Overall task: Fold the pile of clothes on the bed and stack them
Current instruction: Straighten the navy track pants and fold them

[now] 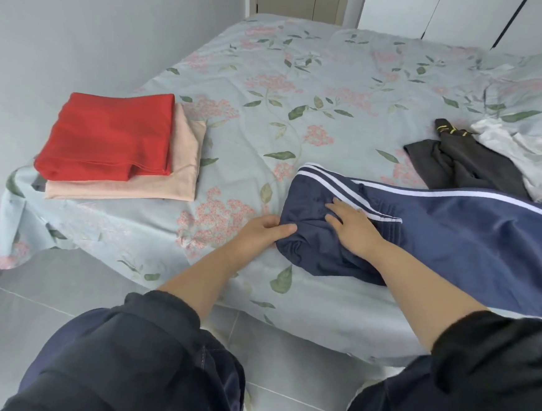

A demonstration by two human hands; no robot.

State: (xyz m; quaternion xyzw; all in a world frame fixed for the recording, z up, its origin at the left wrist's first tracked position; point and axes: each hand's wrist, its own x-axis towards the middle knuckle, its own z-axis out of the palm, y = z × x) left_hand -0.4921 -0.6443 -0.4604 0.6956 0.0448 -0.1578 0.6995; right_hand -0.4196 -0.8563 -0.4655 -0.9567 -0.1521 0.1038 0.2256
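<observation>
One bed [305, 78], dressed in a pale blue sheet printed with pink blossoms and green leaves, fills most of the head view. Its left side runs close along a grey wall [66, 27], and its near edge overhangs a grey tiled floor [11, 314], with the sheet drooping at the near left corner. A broad stretch of bare sheet lies open across the middle and far side of the bed.

Five garments are in sight, three unfolded and two folded. Largest is a pair of navy track trousers [470, 247] with white side stripes, lying along the near edge and running off the frame to the right. Behind them, at the right edge, sits a crumpled white garment [526, 160], overlapping a rumpled dark grey garment [460, 168] with small yellow marks at its tip. Well apart, near the bed's left corner, is the stack: a folded red garment [106, 134] lying squarely on a folded peach garment [181, 178].

Both of the person's arms reach in from dark sleeves. The right hand [352, 228] lies flat on the bunched left end of the trousers, fingers straight and spread. The left hand [257, 233] pinches that end's left border between thumb and fingers.
</observation>
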